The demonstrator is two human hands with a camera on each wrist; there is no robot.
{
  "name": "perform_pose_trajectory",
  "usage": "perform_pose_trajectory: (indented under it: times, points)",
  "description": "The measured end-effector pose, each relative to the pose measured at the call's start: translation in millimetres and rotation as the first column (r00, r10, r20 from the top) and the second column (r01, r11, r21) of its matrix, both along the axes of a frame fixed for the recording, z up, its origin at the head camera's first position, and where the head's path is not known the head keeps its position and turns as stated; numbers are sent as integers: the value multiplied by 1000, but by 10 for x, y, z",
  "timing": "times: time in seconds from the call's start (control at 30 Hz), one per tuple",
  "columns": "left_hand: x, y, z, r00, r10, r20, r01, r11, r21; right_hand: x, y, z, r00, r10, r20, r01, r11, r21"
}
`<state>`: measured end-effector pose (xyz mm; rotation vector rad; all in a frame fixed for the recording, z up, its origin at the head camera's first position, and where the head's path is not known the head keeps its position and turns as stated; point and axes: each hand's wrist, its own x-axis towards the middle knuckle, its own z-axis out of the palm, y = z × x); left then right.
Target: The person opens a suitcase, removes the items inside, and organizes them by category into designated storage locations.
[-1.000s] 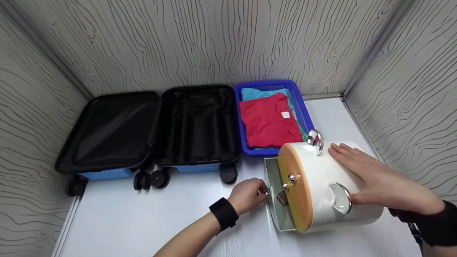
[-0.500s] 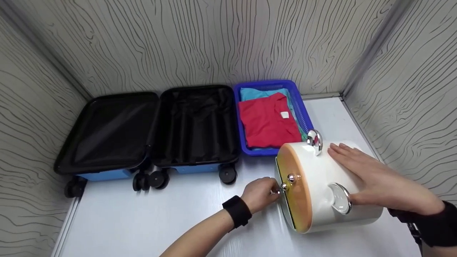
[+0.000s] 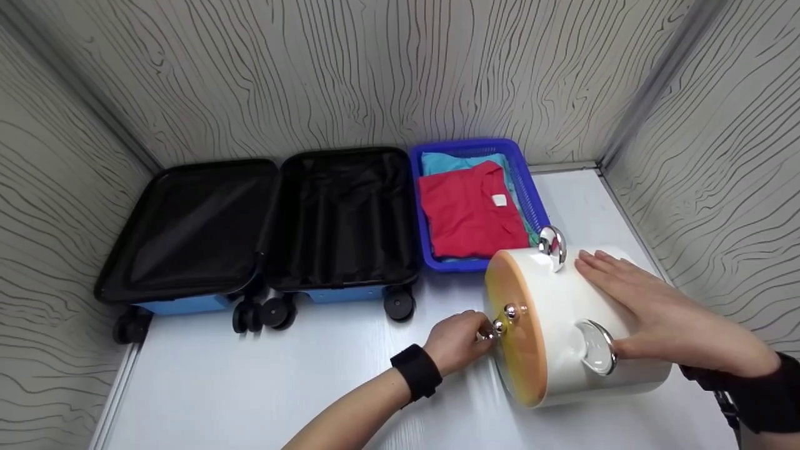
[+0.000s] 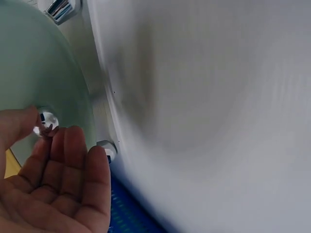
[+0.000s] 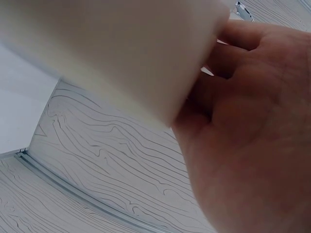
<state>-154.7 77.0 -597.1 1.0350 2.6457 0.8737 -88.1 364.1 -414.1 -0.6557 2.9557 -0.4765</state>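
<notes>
A white, rounded storage box (image 3: 581, 287) with an orange-yellow front (image 3: 528, 350) stands on the table at the right. Its greenish drawer front (image 4: 34, 58) sits close against the box, and whatever lies inside is hidden. With thumb and fingertips, my left hand (image 3: 455, 342) pinches a small silver knob (image 4: 50, 118) on the drawer front. Two more silver knobs (image 3: 511, 310) show just above it. My right hand (image 3: 650, 312) rests on top of the box with fingers straight, its thumb beside a chrome-rimmed handle (image 3: 599, 347).
A suitcase (image 3: 347, 219) with black lining and wheels lies spread at the back left. Beside it, behind the box, a blue basket (image 3: 427, 247) holds a folded red shirt (image 3: 472, 209) over blue-green cloth. Patterned walls (image 3: 375, 75) enclose the white table (image 3: 250, 381).
The drawer, open with a brown item visible inside a second ago, has slid rightward into the box. My left hand has moved right with its knob. My right hand has stayed in place.
</notes>
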Motion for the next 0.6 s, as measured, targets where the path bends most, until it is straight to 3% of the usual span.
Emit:
perform_pose_trajectory:
  times: [0.27, 0.43, 0.6]
  points:
    - [10, -89, 154, 995, -76, -70, 72, 995, -63, -10, 9, -1, 1000, 3, -15, -3, 1000, -6]
    - [-8, -195, 288, 986, -76, -146, 66, 995, -75, -26, 13, -3, 1000, 2, -12, -2, 1000, -5]
    - [-92, -441, 417, 969, -46, -241, 30, 997, -67, -33, 14, 2, 1000, 15, -9, -15, 1000, 3]
